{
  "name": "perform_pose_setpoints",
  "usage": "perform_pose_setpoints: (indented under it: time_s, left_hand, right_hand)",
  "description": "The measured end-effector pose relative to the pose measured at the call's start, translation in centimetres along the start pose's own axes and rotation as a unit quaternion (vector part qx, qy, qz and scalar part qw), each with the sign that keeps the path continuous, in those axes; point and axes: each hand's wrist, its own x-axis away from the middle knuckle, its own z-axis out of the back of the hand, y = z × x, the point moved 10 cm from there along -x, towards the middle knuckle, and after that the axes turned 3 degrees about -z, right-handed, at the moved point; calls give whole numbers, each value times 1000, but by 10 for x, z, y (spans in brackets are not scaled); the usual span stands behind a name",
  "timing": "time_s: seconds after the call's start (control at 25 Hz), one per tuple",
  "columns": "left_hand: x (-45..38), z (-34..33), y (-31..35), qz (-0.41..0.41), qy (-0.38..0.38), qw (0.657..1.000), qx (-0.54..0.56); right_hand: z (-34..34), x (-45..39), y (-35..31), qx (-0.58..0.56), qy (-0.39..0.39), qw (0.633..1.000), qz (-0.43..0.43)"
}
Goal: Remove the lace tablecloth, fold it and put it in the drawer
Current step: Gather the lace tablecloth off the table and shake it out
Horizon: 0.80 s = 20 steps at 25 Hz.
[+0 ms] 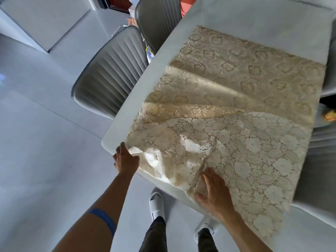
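Note:
A cream lace tablecloth point(241, 99) lies across the white table point(254, 17), partly folded back on itself, with a beige layer further away and a paler lace layer nearer me. My left hand point(126, 160) grips the cloth's near left corner at the table edge. My right hand point(213, 192) rests on the near edge of the cloth, fingers spread, beside a raised crease. The cloth's right side hangs over the table's edge. No drawer is in view.
Two grey ribbed chairs point(111, 73) stand along the table's left side, and another grey chair point(316, 160) sits at the right. A yellow object point(330, 115) shows at the right edge. My feet point(156, 202) stand on pale floor below the table's near edge.

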Motion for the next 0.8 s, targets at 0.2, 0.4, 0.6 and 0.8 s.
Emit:
perform_pose_setpoints:
  time_s: [0.2, 0.4, 0.6, 0.8]
  left_hand:
    - [-40, -2, 10, -96, -110, 977, 155]
    - [-91, 65, -18, -59, -191, 970, 139]
    - [-82, 97, -6, -66, 8, 996, -53]
    - [-3, 15, 116, -290, -23, 939, -186]
  right_hand:
    - [-11, -1, -8, -2, -9, 998, -55]
    - [-18, -4, -10, 13, -68, 995, -70]
    - [-23, -2, -47, 27, -84, 996, -32]
    - [16, 9, -22, -69, -29, 995, -71]
